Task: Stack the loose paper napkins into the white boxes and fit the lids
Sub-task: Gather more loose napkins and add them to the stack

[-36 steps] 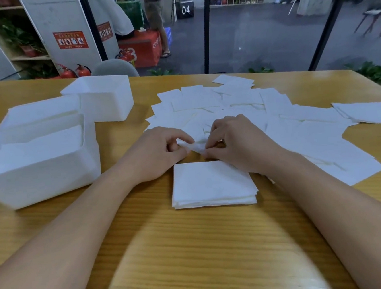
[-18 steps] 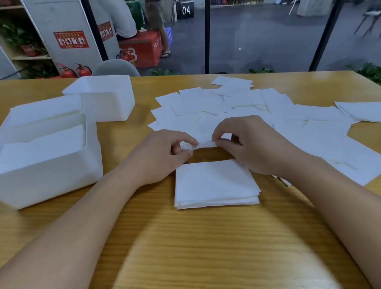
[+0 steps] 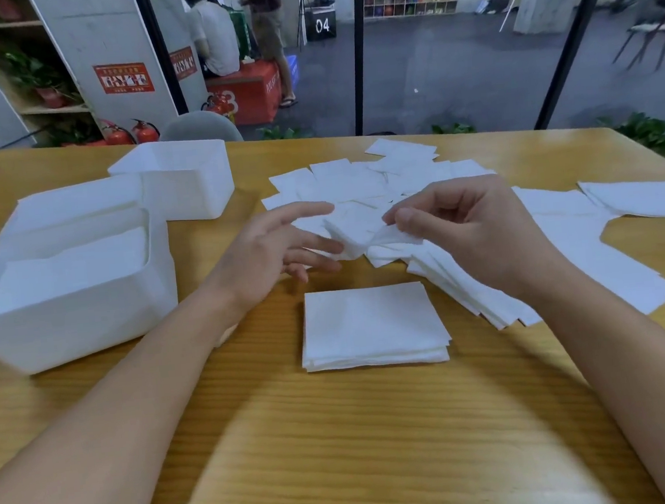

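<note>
Both hands have come up off the table since half a second ago: the right hand now pinches one napkin between thumb and forefinger, lifted above the loose napkins spread toward the far right edge. The left hand has let go, fingers spread, fingertips just brushing that napkin. Neat stack sits mid-table, white boxes by the left edge.
</note>
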Demonstrator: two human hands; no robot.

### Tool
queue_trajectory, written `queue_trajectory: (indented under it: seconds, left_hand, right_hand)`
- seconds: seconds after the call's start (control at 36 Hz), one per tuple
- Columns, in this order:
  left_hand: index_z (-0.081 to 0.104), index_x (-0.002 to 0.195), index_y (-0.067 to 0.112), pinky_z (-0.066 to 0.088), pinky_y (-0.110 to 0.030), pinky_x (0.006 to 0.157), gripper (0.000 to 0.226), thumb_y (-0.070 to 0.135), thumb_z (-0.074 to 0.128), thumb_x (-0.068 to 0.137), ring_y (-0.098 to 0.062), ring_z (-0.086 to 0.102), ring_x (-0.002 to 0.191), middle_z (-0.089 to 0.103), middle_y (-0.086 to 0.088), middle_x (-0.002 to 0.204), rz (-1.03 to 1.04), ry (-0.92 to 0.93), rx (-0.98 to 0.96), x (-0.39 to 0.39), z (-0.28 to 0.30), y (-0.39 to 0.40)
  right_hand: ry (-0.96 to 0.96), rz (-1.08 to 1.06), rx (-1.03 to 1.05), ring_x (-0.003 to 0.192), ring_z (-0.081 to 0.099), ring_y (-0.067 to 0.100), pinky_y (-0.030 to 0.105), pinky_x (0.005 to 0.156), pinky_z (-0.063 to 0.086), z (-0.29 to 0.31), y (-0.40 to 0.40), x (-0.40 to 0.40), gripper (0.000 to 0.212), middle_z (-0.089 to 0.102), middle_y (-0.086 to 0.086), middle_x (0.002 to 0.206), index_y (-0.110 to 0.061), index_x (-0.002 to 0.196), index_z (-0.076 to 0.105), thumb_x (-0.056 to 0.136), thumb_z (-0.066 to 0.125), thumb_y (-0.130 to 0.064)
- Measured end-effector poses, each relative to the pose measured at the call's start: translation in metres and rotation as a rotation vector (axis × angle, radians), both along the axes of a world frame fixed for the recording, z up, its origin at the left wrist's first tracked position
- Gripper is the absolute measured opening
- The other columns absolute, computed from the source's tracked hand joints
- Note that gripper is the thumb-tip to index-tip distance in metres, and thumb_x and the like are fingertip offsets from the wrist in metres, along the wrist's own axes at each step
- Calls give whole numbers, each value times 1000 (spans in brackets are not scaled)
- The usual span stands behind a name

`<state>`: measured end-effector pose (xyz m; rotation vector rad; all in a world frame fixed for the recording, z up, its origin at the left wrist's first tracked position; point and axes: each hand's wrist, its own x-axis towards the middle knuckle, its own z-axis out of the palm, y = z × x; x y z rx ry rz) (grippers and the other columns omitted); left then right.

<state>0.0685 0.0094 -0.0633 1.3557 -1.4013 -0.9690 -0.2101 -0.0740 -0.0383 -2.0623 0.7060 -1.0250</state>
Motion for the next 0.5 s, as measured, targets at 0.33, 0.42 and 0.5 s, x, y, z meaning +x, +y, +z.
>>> queue_trajectory:
  seconds: [0.33, 0.42, 0.5]
  left_hand:
    - [78, 128, 35, 57, -29, 81, 46, 68, 55, 105, -11, 77, 105, 80, 14, 113, 140, -209, -78, 2, -2, -3]
    - [69, 146, 32, 52, -14, 96, 42, 52, 57, 111, 2, 64, 129, 71, 21, 140, -28, -139, -104, -1, 0, -1]
    - [69, 145, 30, 55, -18, 96, 39, 44, 63, 109, -6, 69, 126, 75, 11, 137, -77, -37, -82, -5, -1, -1]
  right_hand:
    - [-243, 266, 53, 79, 65, 20, 36, 77, 56, -3, 0, 5, 20, 78, 19, 107, -13, 106, 82, 94, 79, 2]
    - [-261, 278, 89, 83, 66, 26, 38, 81, 56, -3, 2, 7, 22, 78, 22, 108, -11, 105, 81, 94, 76, 7]
    - [-257, 257, 108, 85, 61, 47, 51, 79, 52, -4, 3, 7, 22, 73, 30, 106, -12, 104, 81, 94, 76, 7]
